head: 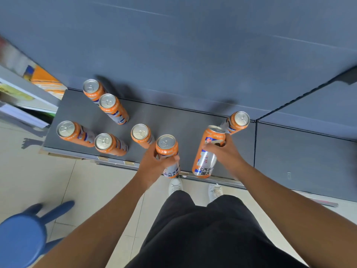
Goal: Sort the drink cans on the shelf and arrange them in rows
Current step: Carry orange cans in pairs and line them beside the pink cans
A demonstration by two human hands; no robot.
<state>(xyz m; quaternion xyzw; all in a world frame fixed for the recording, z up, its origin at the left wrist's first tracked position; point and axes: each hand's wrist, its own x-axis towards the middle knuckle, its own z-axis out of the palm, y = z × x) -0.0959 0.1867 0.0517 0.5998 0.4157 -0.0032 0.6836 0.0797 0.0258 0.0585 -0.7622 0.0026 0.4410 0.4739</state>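
Grey shelf [183,117] carries six orange cans [113,108] standing upright and scattered, pull-tab tops up. At its front edge the left hand [152,165] curls round the upright middle can [167,147]. The right hand [227,151] grips the right can [206,157] near its top.

Eight orange cans [112,108], one blue stool [21,238]

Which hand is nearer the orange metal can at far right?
Right. The right hand, holding a tilted can, is beside that orange can; the left hand grips another can further left.
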